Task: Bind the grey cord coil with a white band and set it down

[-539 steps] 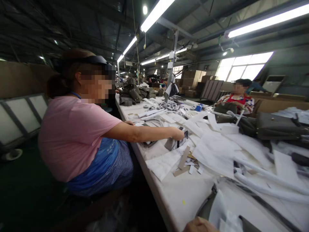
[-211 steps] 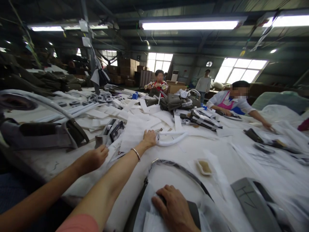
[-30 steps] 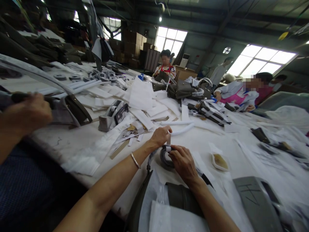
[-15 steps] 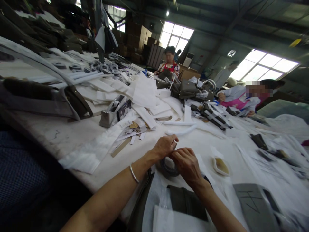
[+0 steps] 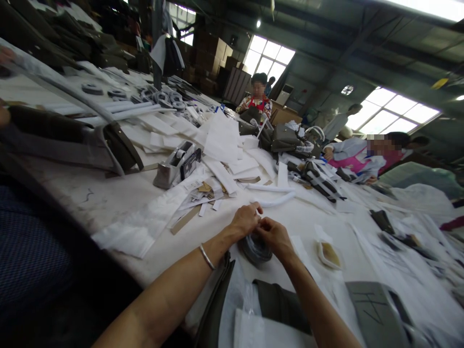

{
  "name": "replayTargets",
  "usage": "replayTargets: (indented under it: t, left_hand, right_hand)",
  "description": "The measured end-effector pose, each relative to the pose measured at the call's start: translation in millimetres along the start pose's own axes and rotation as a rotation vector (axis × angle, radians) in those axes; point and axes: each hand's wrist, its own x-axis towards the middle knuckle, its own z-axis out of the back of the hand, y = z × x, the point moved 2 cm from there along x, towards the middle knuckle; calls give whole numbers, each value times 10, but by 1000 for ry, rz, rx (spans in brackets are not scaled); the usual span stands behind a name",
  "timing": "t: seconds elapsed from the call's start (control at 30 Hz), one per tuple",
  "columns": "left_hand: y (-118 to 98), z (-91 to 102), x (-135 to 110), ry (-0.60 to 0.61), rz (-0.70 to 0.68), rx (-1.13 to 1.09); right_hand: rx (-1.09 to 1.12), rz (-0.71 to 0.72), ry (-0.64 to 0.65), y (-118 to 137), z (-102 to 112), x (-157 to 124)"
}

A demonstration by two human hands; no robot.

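My left hand (image 5: 247,218), with a silver bangle on its wrist, is closed over the table. Its fingertips meet those of my right hand (image 5: 276,236), which is pinched too. What they hold is hidden between the fingers and too small to make out. Right under the fingers lies a dark grey coiled strap (image 5: 256,251), partly covered by my hands. Nearer to me is a dark olive bag (image 5: 284,302) with white and clear wrapping sheets (image 5: 268,331) over it, partly behind my forearms.
A tape dispenser (image 5: 177,164) and paper scraps (image 5: 206,191) lie ahead left. On the right are a small dish of amber stuff (image 5: 329,255) and a marked grey panel (image 5: 377,309). Co-workers (image 5: 256,99) sit across the table. Another olive bag (image 5: 72,140) stands at left.
Both hands stay close together above the coil, and the right hand has shifted slightly, showing more of the coil. The view has tilted a little. At far left, another person's hand has come into view.
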Motion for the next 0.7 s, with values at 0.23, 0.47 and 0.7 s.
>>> replayTargets:
  t: [0.23,0.47,0.7]
  left_hand:
    - [-49,25,-31,-46,-72,-74]
    - [-64,56,0,0,-145,-169]
    - [111,157,63,234,-119,-178]
  right_hand:
    - [133,-129,-164,-98,-67,-6]
    - [365,-188,-117,-115,-85,-73]
    - [417,-263,-119,-230,-106,-109]
